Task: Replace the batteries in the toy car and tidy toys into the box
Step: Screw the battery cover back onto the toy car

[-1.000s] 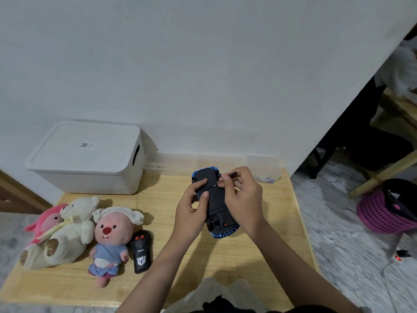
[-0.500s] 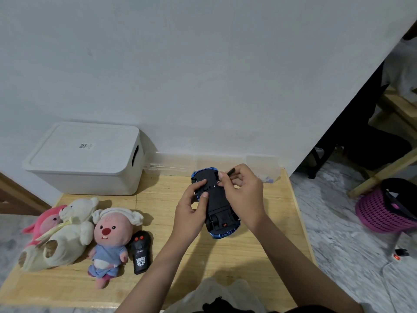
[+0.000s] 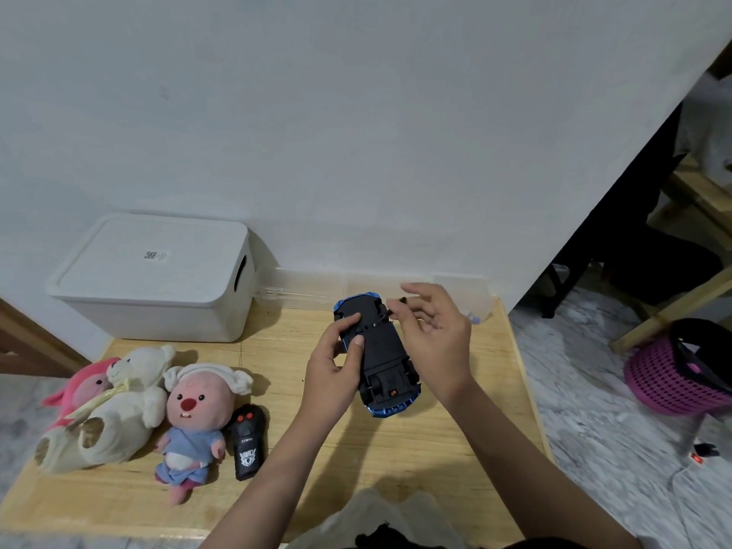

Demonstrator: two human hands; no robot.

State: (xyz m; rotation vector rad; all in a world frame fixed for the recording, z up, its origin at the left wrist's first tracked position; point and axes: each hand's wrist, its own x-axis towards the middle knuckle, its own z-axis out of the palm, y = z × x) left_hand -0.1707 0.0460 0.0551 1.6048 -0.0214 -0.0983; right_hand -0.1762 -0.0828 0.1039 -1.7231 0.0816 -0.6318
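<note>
Battery step: upside-down toy car point(image 3: 376, 350) is held by left hand point(image 3: 336, 362). Small dark tool point(image 3: 398, 301) is pinched by right hand point(image 3: 431, 334), other fingers spread. Next, cover must be opened.

The light was soft and even, rather dim, with a cool grey cast on the wall point(image 3: 356, 112). Shadows fell short and blurred: one under my arms on the table point(image 3: 396, 449), one right of the box point(image 3: 150, 279), small ones beside the plush toys point(image 3: 130, 406). No glare showed anywhere. My right hand point(image 3: 431, 330) was slightly smeared at the fingertips. The wide lens bent the edges, tilting the wall corner at right, and the floor point(image 3: 614, 390) there looked soft.
</note>
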